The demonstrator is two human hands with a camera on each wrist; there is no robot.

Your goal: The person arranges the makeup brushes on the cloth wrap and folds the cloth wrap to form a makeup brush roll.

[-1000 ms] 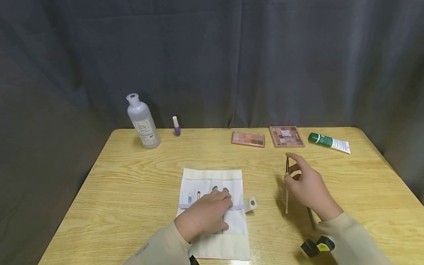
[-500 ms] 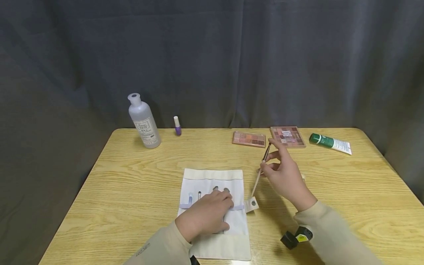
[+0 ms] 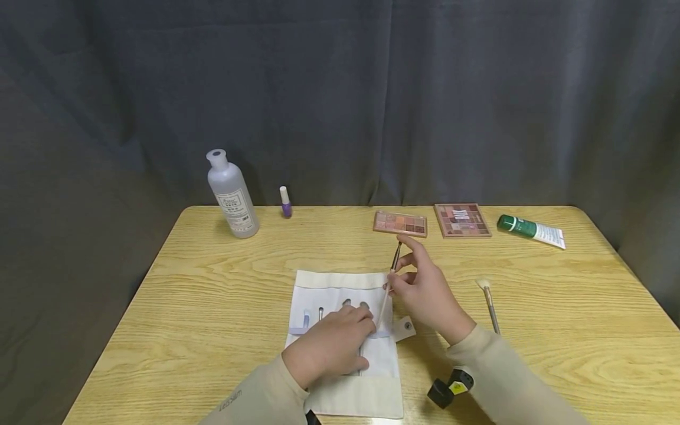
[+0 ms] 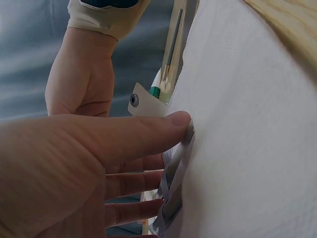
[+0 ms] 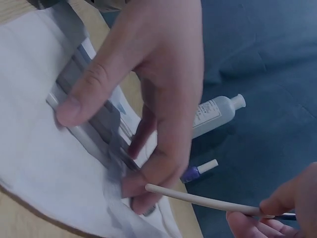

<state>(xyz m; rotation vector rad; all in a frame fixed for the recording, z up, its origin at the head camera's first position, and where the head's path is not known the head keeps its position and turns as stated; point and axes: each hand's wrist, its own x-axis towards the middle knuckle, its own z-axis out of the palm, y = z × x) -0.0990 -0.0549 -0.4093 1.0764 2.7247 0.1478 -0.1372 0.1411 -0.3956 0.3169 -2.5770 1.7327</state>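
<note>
A white fabric brush roll (image 3: 366,398) lies unrolled on the table, several makeup brushes (image 3: 321,313) tucked under its elastic band (image 3: 379,334). My left hand (image 3: 332,342) rests on the roll, covering part of the band and brushes; its thumb and fingers press on the cloth and handles. Above the roll's right side, my right hand (image 3: 432,298) pinches a slim makeup brush (image 3: 383,307) between thumb and fingers. Its dark bristle end points up and its pale handle slants down. In the right wrist view, the handle tip (image 5: 151,188) is beside the left hand's fingers.
A brush with pale bristles (image 3: 484,284) lies right of the right hand. Along the back stand a tall bottle (image 3: 234,203) and a purple nail polish (image 3: 285,208). Two eyeshadow palettes (image 3: 400,224) and a green-and-white tube (image 3: 531,231) lie farther right. A snap tab (image 3: 405,328) sticks out from the roll.
My right hand has carried the slim brush leftward from the table's right side to over the roll, uncovering the pale-bristled brush. The left hand has stayed put on the roll.
</note>
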